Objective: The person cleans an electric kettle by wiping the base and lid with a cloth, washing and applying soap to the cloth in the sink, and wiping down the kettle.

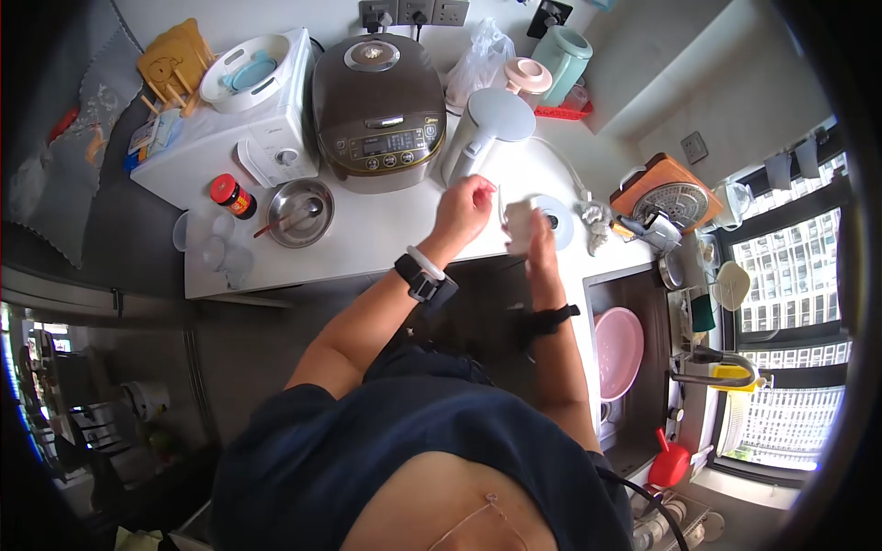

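My left hand [464,213] is just in front of the grey-white electric kettle [501,114], its fingers curled into a pinch. What they hold, if anything, I cannot make out. A thin pale strip [501,204] shows beside the fingertips. To the right, my right hand [542,248] grips a small white object [521,226], smeared by motion, so its kind is unclear. Right behind that hand lies the round kettle base [555,220] with a dark centre, partly covered. The kettle stands off its base on the white counter [386,234].
A dark rice cooker [378,110] stands left of the kettle. Nearer are a steel bowl [301,213] with a spoon, a red-lidded jar [232,196] and clear cups [216,248]. The sink holds a pink basin [618,354]. A crumpled cloth [597,225] lies at right.
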Available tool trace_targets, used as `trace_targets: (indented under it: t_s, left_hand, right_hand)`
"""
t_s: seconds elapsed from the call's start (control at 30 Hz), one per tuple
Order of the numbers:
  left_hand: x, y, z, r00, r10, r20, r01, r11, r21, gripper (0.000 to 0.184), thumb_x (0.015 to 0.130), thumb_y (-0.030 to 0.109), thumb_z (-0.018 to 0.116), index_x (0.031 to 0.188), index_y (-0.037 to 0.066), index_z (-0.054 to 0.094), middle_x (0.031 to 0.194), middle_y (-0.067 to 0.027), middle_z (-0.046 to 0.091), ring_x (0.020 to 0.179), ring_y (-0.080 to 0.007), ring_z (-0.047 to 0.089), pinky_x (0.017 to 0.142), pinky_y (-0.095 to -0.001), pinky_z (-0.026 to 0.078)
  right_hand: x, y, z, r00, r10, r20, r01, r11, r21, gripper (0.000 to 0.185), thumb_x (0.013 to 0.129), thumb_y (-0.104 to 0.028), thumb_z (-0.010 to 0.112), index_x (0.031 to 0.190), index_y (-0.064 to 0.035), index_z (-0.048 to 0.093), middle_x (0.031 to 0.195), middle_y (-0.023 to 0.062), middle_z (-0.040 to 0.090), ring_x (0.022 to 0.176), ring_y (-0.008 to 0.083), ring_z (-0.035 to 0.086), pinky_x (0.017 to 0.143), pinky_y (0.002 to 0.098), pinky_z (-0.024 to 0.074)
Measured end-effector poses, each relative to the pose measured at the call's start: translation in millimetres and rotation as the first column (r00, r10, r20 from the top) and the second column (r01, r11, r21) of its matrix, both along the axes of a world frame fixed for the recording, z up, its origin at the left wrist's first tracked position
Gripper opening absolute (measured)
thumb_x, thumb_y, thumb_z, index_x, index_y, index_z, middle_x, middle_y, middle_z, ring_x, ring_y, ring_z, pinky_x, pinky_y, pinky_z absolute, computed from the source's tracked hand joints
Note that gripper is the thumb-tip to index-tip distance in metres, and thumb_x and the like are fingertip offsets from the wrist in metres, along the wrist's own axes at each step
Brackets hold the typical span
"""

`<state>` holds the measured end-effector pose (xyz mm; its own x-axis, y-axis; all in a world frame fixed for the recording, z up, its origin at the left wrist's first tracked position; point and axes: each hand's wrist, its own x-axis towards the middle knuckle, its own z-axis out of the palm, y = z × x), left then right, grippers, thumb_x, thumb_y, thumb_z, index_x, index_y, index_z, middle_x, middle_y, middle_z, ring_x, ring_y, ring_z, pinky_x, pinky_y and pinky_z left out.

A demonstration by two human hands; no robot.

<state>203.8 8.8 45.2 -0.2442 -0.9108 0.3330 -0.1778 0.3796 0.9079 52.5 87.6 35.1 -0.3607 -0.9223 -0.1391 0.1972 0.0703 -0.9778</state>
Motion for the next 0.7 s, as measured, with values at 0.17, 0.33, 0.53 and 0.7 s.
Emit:
trace_targets:
  t_s: [0.17, 0.33, 0.53, 0.7]
  left_hand:
    - [7.8, -31.3, 38.4, 0.981, 0.190, -0.032, -0.193, 0.965, -0.176, 0.019, 0.076, 0.007, 0.066, 0.094, 0.005, 0.060, 0.089, -0.0083, 0.060, 0.081, -0.0225, 0.059, 0.072, -0.0329, 0.048]
    - [-11.6, -57.4, 42.1, 0.912, 0.355, 0.206, -0.285, 0.909, -0.306, 0.062, 0.068, 0.016, 0.076, 0.122, 0.007, 0.046, 0.100, -0.0147, 0.056, 0.098, -0.0306, 0.054, 0.088, -0.0398, 0.043]
    - [-26.7, -75.5, 37.0, 0.899, 0.312, 0.307, -0.257, 0.944, -0.207, 0.076, 0.071, 0.024, 0.074, 0.131, -0.001, 0.034, 0.106, -0.0252, 0.058, 0.096, -0.0389, 0.059, 0.079, -0.0442, 0.050]
    - [-26.3, -78.8, 34.3, 0.891, 0.153, 0.428, -0.195, 0.979, 0.055, 0.076, 0.079, 0.025, 0.068, 0.137, -0.002, 0.027, 0.103, -0.0273, 0.061, 0.086, -0.0417, 0.062, 0.075, -0.0440, 0.051]
  right_hand:
    - [-17.5, -63.4, 78.9, 0.941, -0.153, -0.301, 0.115, 0.984, -0.140, 0.039, 0.094, -0.034, 0.049, 0.112, 0.0013, 0.049, 0.094, 0.0132, 0.061, 0.080, 0.0185, 0.063, 0.062, 0.0273, 0.0513]
    - [-15.1, -123.4, 91.9, 0.728, -0.154, -0.668, -0.163, 0.908, -0.386, 0.030, 0.085, -0.021, 0.066, 0.109, -0.0035, 0.057, 0.106, 0.0121, 0.060, 0.087, 0.0217, 0.061, 0.073, 0.0316, 0.0508]
    - [-16.0, -140.5, 82.6, 0.188, -0.232, -0.954, -0.520, 0.801, -0.297, 0.025, 0.078, -0.017, 0.066, 0.103, -0.0127, 0.068, 0.120, 0.0031, 0.061, 0.112, 0.0279, 0.055, 0.090, 0.0409, 0.0435]
    - [-29.1, -168.6, 76.7, 0.160, -0.231, -0.960, -0.501, 0.819, -0.280, 0.025, 0.083, -0.016, 0.059, 0.106, -0.0153, 0.068, 0.123, 0.0037, 0.060, 0.115, 0.0279, 0.054, 0.094, 0.0418, 0.0414]
